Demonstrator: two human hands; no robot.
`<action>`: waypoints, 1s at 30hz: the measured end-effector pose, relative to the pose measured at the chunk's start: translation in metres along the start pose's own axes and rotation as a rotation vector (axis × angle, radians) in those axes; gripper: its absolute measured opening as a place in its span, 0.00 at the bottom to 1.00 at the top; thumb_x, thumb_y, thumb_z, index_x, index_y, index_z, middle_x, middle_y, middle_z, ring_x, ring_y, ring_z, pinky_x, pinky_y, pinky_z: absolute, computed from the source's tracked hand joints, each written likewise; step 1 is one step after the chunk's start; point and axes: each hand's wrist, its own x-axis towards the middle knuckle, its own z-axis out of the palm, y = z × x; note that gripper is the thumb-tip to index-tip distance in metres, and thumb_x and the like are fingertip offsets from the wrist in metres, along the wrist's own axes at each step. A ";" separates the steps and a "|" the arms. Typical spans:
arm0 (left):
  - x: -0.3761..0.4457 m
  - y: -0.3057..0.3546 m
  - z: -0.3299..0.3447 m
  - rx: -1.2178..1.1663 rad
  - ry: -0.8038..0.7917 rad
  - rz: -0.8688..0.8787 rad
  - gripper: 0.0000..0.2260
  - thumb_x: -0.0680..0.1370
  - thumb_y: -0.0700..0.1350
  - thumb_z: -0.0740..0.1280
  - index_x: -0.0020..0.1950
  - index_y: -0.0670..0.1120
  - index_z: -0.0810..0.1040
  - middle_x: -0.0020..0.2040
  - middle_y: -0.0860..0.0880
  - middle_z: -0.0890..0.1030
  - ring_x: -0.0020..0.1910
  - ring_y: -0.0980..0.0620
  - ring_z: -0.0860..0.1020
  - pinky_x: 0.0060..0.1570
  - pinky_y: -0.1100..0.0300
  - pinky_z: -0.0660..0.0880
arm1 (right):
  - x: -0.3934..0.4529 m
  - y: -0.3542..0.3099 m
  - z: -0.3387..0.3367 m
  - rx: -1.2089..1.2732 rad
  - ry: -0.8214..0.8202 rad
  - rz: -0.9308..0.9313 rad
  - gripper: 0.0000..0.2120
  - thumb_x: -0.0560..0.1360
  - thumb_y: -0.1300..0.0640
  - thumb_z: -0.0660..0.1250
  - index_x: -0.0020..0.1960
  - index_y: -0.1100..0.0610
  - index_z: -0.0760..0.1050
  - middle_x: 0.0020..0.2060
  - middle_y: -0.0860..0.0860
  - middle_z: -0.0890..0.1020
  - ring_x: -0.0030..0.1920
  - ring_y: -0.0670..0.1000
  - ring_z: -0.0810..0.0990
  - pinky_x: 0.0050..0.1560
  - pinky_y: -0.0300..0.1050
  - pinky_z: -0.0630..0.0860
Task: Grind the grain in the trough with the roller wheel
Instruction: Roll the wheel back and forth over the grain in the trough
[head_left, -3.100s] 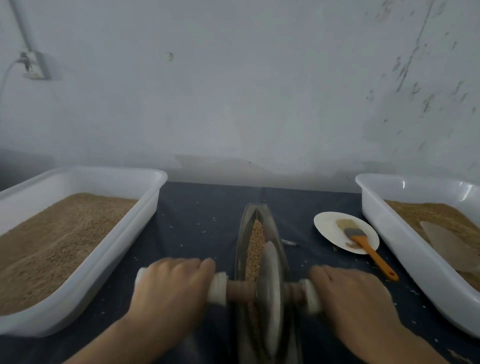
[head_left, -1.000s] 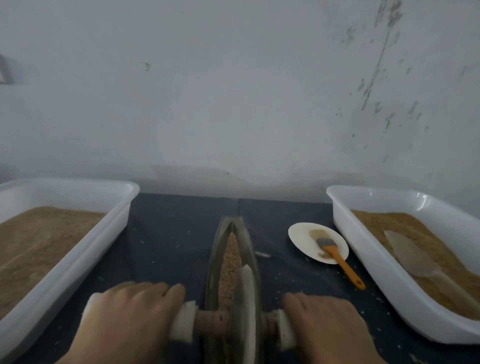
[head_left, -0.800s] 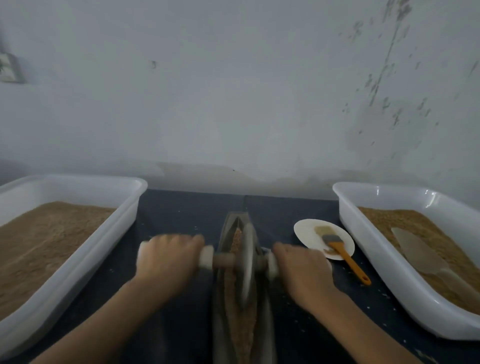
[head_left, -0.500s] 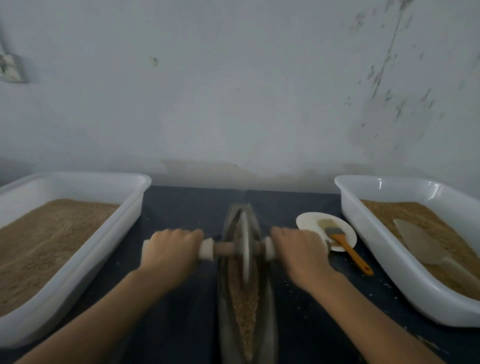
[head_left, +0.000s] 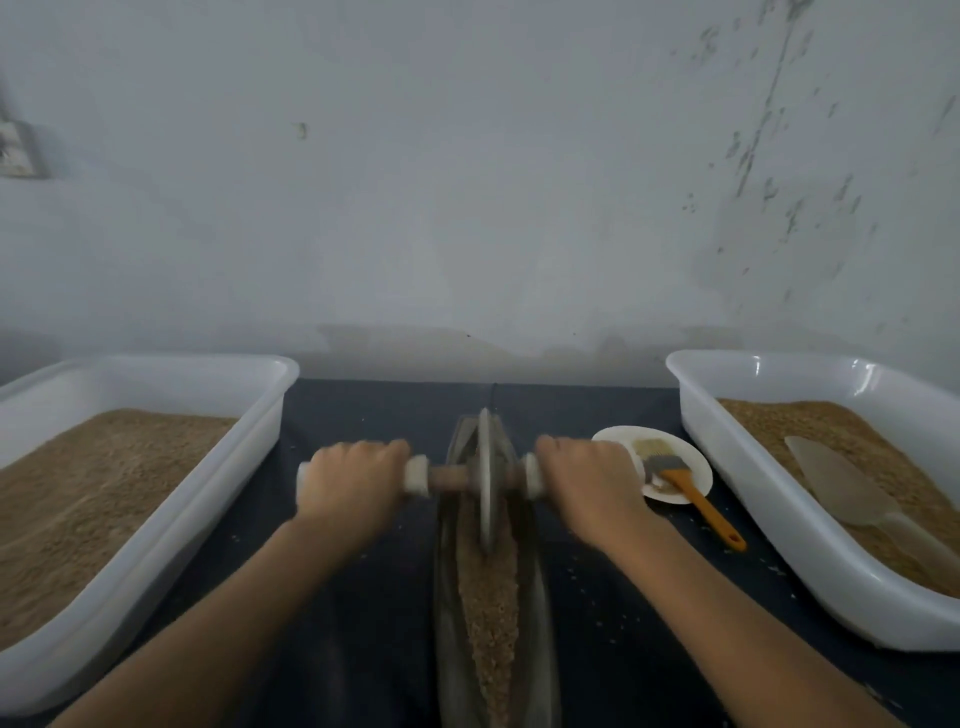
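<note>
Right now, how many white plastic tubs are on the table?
2. One white tub stands at the far left of the table, filled with brown grain. The other white tub stands at the far right, holding grain and a scoop. Both run past the frame edges.

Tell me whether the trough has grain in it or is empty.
It has grain in it. A brown strip of grain fills the channel of the trough on the near side of the roller wheel.

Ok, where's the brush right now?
Head view, right of the trough: the brush lies across the plate, between the right hand and the right tub.
</note>
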 end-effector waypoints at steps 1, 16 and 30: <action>0.014 -0.001 0.002 -0.001 0.017 -0.011 0.11 0.75 0.57 0.65 0.42 0.56 0.65 0.36 0.56 0.70 0.34 0.53 0.71 0.35 0.58 0.66 | 0.014 0.002 0.002 -0.029 0.036 0.008 0.13 0.72 0.51 0.69 0.53 0.52 0.70 0.47 0.50 0.81 0.44 0.53 0.80 0.40 0.47 0.69; -0.108 0.004 -0.051 -0.118 0.138 0.310 0.23 0.45 0.48 0.83 0.32 0.54 0.73 0.27 0.56 0.72 0.23 0.54 0.73 0.28 0.63 0.61 | -0.095 -0.013 -0.044 0.094 -0.253 -0.128 0.18 0.68 0.49 0.71 0.55 0.46 0.69 0.51 0.46 0.79 0.49 0.49 0.78 0.48 0.46 0.70; -0.029 0.018 -0.028 0.063 -0.034 0.015 0.09 0.76 0.54 0.66 0.48 0.56 0.67 0.46 0.56 0.77 0.42 0.56 0.76 0.39 0.60 0.64 | -0.023 0.002 0.002 0.110 -0.036 0.027 0.14 0.73 0.47 0.68 0.53 0.50 0.68 0.50 0.48 0.80 0.47 0.52 0.79 0.41 0.45 0.69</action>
